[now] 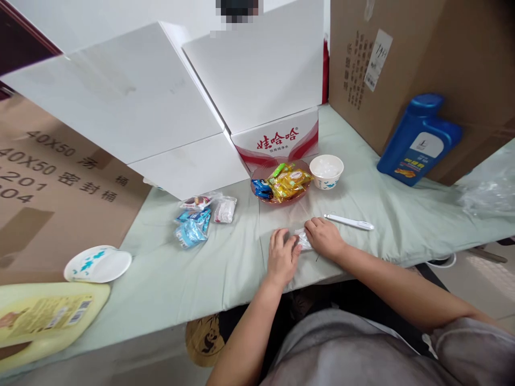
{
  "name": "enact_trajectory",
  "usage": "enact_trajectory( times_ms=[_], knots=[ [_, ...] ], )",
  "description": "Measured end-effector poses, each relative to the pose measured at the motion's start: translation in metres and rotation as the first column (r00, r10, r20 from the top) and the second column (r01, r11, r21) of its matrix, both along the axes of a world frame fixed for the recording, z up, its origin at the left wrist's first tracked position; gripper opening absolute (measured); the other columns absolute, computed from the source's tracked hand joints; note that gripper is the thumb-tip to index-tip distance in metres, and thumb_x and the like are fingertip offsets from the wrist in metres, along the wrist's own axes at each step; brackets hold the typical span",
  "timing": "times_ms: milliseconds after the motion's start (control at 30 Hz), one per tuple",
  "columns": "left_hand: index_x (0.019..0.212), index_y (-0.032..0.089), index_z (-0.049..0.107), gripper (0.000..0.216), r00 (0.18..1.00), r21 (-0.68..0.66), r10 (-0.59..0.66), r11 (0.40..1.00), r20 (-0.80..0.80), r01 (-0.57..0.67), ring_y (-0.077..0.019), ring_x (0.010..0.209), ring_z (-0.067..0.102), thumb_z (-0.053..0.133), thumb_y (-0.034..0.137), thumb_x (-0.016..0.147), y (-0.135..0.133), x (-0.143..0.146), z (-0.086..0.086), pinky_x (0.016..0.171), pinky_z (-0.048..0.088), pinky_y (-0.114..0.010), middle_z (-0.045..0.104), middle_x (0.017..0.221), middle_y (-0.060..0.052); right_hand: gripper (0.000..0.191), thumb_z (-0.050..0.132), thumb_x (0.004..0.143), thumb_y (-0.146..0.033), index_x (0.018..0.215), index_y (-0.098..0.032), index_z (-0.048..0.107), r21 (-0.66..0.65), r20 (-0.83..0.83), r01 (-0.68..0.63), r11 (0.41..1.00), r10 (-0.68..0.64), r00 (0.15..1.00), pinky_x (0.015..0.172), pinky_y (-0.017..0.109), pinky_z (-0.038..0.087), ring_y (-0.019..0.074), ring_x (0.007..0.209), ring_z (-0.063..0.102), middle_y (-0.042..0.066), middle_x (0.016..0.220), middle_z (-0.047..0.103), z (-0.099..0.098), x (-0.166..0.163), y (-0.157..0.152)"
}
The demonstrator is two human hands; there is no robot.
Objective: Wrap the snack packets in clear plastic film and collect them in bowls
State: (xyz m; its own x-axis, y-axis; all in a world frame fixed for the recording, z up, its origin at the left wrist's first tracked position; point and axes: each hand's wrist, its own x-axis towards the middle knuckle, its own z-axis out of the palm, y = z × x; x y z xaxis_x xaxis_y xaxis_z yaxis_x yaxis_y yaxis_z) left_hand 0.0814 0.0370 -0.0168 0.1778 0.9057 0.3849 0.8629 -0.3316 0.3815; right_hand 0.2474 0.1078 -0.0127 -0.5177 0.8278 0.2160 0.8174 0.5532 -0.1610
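Observation:
A small clear-and-white plastic packet (303, 239) lies near the front edge of the cloth-covered table, between my two hands. My left hand (281, 258) rests on the cloth with bent fingers, its thumb and index finger at the packet's left edge. Over the packet's right side, the fingers of my right hand (325, 237) are closed and partly hide it. A white utility knife (350, 222) lies just beyond my right hand. Behind both hands stands a pinkish clear bowl (281, 199) with yellow, blue and green wrapped snacks. Beside it, a white paper bowl (326, 179) holds clear, crumpled-looking pieces.
To the left lie blue snack wrappers (193, 225), a tipped paper bowl (97, 265) and a pale yellow bottle (52, 316). White boxes (257, 69) line the back. A blue bottle (418, 140) stands before a large carton (402, 64) at right, near clear plastic (488, 187).

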Motion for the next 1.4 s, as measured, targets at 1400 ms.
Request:
enact_trajectory(
  times_ms=[1400],
  knots=[
    [0.105,0.019,0.060,0.024,0.991,-0.030,0.077,0.997,0.106,-0.075,-0.0255,0.111,0.053,0.058,0.017,0.081,0.003,-0.004,-0.006,0.097,0.048,-0.047,0.057,0.114,-0.010,0.041,0.039,0.094,-0.047,0.100,-0.018,0.067,0.098,-0.147,0.030,0.995,-0.015,0.989,0.080,0.038,0.043,0.0270,0.093,0.060,0.012,0.098,0.070,0.039,0.090,0.044]
  ],
)
